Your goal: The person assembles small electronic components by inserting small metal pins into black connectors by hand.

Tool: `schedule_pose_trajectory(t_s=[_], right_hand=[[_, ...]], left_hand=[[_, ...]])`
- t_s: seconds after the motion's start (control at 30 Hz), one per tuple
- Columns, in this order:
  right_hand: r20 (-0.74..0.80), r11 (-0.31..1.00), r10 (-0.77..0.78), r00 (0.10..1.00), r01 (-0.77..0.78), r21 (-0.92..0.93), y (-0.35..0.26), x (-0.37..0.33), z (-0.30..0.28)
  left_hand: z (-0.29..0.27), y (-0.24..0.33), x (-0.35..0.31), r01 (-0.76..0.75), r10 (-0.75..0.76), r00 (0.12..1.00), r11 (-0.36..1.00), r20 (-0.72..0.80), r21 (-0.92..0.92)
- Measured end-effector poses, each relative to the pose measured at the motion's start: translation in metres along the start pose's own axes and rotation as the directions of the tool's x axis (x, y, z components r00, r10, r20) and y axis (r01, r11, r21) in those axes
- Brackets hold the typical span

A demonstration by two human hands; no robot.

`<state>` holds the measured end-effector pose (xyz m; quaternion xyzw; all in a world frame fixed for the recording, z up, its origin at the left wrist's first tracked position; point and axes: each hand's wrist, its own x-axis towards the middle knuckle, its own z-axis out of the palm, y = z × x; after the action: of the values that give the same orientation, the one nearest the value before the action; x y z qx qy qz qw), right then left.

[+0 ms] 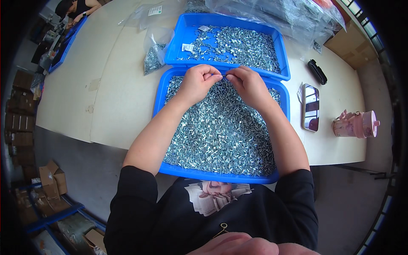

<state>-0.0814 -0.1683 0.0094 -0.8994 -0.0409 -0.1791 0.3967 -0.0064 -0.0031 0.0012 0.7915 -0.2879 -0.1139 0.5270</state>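
Note:
My left hand [196, 84] and my right hand [250, 86] meet over the far edge of the near blue tray [199, 173]. Each is closed in a pinch, fingertips almost touching; a tiny dark bit shows between them, too small to name. Below them, short silvery metal pieces [216, 131], like little pins or sleeves, fill that tray. Beyond it, touching its far rim, is a second blue tray [178, 57]. It holds a thinner, uneven layer of similar metal pieces [246, 44], with small white labels [187, 47] at its left side.
A clear bag of metal pieces [153, 59] stands left of the far tray. Large plastic bags [280, 17] lie behind. To the right are a phone [311, 107], a black case [317, 72] and a pink bottle [356, 124]. A co-worker [80, 10] sits at far left.

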Motion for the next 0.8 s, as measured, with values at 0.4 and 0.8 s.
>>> schedule_pose_trajectory(t_s=[0.4, 0.8], right_hand=[[0.039, 0.997, -0.04, 0.998, 0.043, -0.066, 0.006, -0.001, 0.002], [-0.212, 0.838, 0.174, 0.962, -0.031, 0.545, 0.007, 0.002, 0.0]], left_hand=[[0.005, -0.002, -0.001, -0.065, 0.067, 0.997, 0.997, -0.043, 0.033], [-0.004, 0.005, 0.003, 0.438, -0.338, 0.899, 0.702, 0.279, -0.562]])
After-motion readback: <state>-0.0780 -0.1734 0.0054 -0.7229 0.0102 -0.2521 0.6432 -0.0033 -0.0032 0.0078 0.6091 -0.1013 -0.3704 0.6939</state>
